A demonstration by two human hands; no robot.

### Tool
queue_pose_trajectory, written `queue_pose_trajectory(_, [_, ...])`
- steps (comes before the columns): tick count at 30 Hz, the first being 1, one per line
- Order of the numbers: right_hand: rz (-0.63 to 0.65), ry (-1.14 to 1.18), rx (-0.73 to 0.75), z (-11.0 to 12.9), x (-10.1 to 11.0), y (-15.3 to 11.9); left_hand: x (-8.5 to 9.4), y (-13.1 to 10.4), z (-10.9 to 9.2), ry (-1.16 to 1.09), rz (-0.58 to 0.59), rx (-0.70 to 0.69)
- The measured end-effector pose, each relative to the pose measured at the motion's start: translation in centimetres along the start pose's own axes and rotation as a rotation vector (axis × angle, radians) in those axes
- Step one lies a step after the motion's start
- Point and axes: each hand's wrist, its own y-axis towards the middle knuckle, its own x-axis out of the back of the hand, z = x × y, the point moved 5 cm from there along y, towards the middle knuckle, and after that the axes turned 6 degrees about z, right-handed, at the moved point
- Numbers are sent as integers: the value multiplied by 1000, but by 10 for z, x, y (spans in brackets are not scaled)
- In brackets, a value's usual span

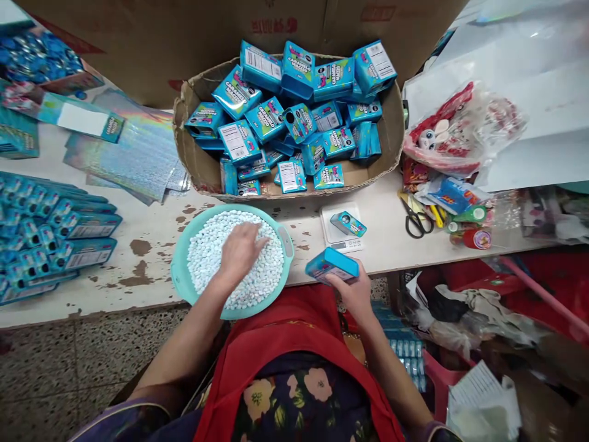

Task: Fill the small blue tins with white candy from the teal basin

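My left hand (242, 248) rests on small white candies (207, 245) that fill a mint-green plastic bowl (181, 270). Its thumb is apart from the bent fingers, whose tips are partly hidden. In my right hand (356, 291) is a blue candy carton (329, 264), held tilted at the table's front edge, thumb on its near side. Just beyond it, a white digital scale (327, 224) carries another small blue box (352, 224), lying tilted. Behind the bowl, a cut-down cardboard box (184, 156) holds many blue cartons (239, 141) heaped at different angles.
Rows of blue cartons (87, 224) stand at the left, near shiny holographic sheets (129, 147). Black-handled scissors (418, 224) and a clear plastic bag (497, 123) lie to the right. A large cardboard box (207, 31) rises at the back.
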Motion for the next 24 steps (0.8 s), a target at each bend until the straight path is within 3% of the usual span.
queue_pose_trajectory(3, [-109,7,-47,-12,20,1,-2,0,46,248,97,164])
queue_pose_trajectory(6, [-181,24,-75,-25,31,3,-6,-6,66,167,196,145])
queue_pose_trajectory(8, [-198,26,-83,-32,31,3,-4,-12,74,-31,181,158])
queue_pose_trajectory(13, [-177,68,-88,-45,26,-1,3,-28,99,-953,129,323])
queue_pose_trajectory(15, [-168,91,-88,-48,24,-2,6,-29,101,-1170,103,327])
queue_pose_trajectory(17, [-164,109,-88,-49,22,-3,10,-23,93,-1178,108,307])
queue_pose_trajectory(19, [-162,117,-92,-49,22,-3,13,-9,73,-997,152,248])
queue_pose_trajectory(21, [-160,112,-101,-48,23,-3,15,12,37,-711,204,91])
queue_pose_trajectory(24, [-180,103,-120,-49,29,-3,6,47,-38,-308,232,-238])
